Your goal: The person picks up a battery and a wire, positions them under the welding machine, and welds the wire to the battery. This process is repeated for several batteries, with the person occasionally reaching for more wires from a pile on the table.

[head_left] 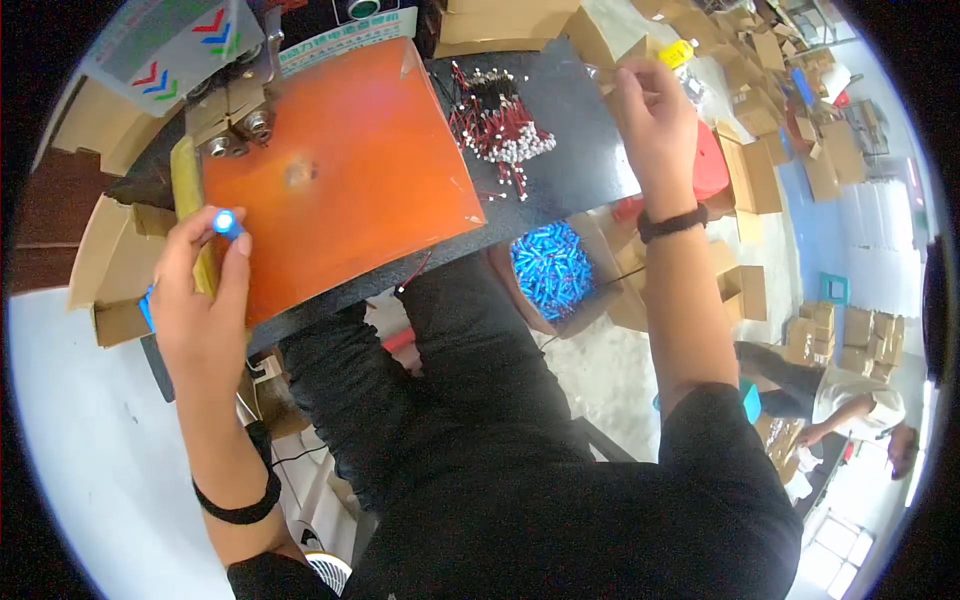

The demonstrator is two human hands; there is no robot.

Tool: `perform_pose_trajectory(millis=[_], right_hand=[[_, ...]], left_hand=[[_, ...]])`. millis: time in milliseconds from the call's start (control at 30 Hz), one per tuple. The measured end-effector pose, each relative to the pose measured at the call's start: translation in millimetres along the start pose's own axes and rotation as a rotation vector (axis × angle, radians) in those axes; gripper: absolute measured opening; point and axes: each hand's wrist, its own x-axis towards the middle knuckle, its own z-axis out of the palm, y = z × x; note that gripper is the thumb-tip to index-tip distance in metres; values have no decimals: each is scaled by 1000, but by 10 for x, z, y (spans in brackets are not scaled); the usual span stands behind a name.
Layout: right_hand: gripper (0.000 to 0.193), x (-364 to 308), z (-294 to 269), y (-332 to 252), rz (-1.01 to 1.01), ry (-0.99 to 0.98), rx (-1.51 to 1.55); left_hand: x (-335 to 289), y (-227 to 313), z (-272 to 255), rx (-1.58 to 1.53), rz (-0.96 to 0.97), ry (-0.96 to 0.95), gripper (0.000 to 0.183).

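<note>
Between the thumb and fingers of my left hand [203,295] is a small blue battery cell [228,226], its bright round end facing up. This hand is at the left edge of an orange board [350,130] on the dark table, beside a yellow strip [186,185]. My right hand [660,120] is raised over the table's right end, its thumb and fingers drawn together. Whatever it may hold is too small to make out. Left of it lies a pile of red and black wires with white connectors [505,125], apart from the hand.
A cardboard box of blue cells [552,268] stands below the table's front edge. Metal fittings [240,135] sit at the board's left. Behind my right hand are a yellow bottle [677,53] and a red stool [709,165]. A person [850,405] works at the far right.
</note>
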Motion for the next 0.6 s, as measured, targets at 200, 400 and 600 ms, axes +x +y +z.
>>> perform_pose_trajectory(millis=[200,400,600], right_hand=[[15,-45,50,-308,72,89,187],[11,-393,404,-850,-125,117,642],[9,-787,794,-1050,-224,130,647]], left_hand=[[0,-6,177,-167,14,3,27],[71,63,349,-342,62,-43,29],[147,-33,468,-443,-89,-59,29]])
